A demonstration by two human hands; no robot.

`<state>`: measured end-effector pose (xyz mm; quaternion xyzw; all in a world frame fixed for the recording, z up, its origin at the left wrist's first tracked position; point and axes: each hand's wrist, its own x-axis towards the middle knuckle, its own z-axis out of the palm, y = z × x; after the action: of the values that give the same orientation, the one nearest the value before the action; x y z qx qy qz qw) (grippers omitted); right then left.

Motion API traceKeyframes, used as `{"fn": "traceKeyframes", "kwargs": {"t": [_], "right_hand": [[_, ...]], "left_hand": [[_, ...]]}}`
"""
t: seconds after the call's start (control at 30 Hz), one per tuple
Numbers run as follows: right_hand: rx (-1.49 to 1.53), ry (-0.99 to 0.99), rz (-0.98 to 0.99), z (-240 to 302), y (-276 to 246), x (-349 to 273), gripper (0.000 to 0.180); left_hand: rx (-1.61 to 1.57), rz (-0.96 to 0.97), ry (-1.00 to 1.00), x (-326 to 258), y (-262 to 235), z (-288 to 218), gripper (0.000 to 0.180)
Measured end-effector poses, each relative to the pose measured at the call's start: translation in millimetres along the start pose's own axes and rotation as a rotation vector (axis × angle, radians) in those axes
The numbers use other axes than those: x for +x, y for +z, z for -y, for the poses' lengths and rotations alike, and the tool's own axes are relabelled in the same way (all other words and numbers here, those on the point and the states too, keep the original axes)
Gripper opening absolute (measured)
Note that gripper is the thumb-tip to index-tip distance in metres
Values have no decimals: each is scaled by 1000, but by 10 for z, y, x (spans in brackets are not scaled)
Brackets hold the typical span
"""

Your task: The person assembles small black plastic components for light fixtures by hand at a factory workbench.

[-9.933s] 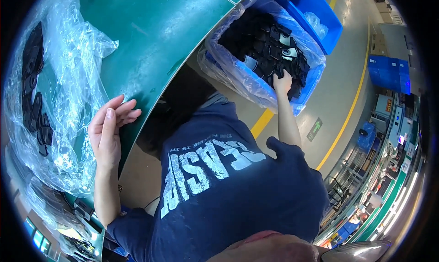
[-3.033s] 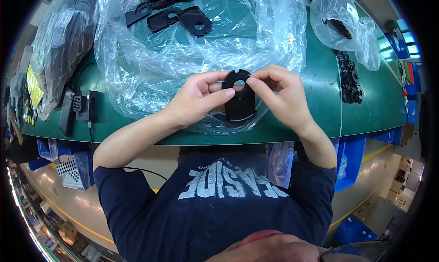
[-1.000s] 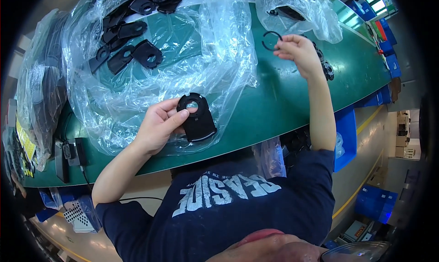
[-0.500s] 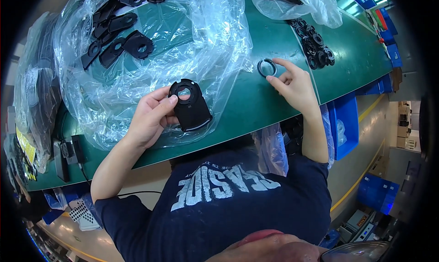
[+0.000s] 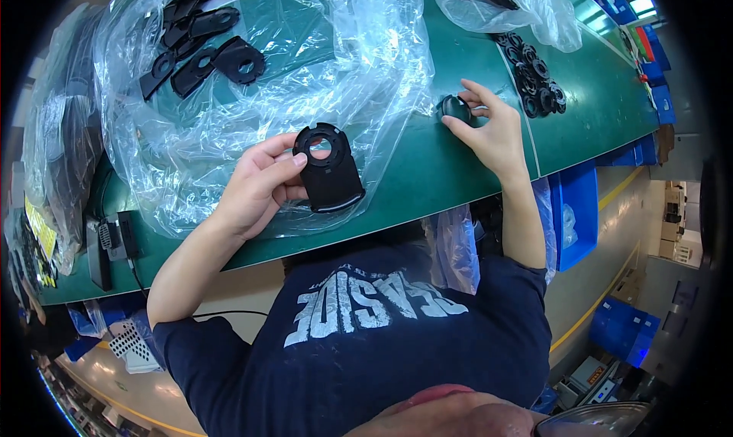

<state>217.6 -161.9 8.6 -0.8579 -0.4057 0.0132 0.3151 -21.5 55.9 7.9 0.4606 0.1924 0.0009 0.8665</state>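
My left hand [image 5: 263, 181] grips a black plastic housing [image 5: 333, 179] by its left edge, thumb on top. The housing has a round opening with a notched collar at its far end and a flat body toward me. Off to the right, my right hand [image 5: 492, 128] pinches a black ring [image 5: 456, 110] between thumb and fingers, its band tilted up from the green table. A gap of bare table and plastic separates the two parts. Beyond my right hand lies a cluster of black rings [image 5: 534, 78].
Clear plastic sheeting [image 5: 374, 63] covers much of the green table [image 5: 466, 63], with several black housings [image 5: 238, 60] on it. A clear bag [image 5: 538, 13] sits at the far right. A black power adapter [image 5: 118, 235] lies at left; a blue bin [image 5: 576, 216] stands below the right table edge.
The ring in my right hand has turned, and that hand has shifted slightly. The housing in my left hand has moved slightly right and tilted differently. Both grips remain.
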Motion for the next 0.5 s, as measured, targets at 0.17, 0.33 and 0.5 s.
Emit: {"fn": "traceKeyframes", "kwargs": {"t": [0.17, 0.33, 0.5], "right_hand": [[461, -50, -56, 442, 50, -125, 56], [518, -304, -13, 958, 243, -183, 56], [383, -519, -24, 1207, 467, -165, 50]], "left_hand": [[-14, 27, 14, 3, 29, 8, 35], [-75, 57, 20, -19, 64, 28, 36], [-67, 118, 27, -33, 37, 55, 39]]}}
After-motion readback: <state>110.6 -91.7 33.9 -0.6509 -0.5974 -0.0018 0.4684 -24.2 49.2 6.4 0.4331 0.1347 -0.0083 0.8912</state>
